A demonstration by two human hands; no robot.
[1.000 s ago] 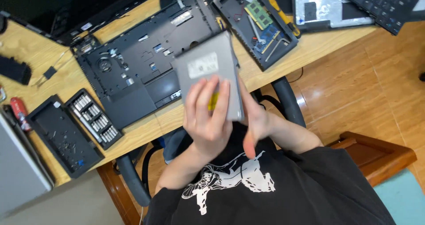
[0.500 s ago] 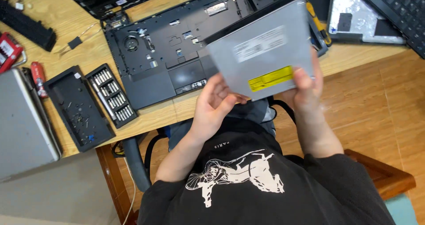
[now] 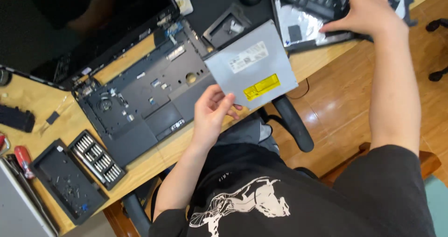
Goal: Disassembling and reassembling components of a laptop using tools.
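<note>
In left hand (image 3: 212, 113), grey drive (image 3: 252, 64)

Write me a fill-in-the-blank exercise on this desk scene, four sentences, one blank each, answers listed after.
1. The left hand holds a flat grey optical drive by its near ____.
2. The right hand rests on a black ____ at the far right of the desk.
3. The sticker nearest the left hand's grip on the drive is coloured ____.
4. The open screwdriver bit case lies on the ____ desk.

Missing words: corner; keyboard; yellow; wooden
</note>
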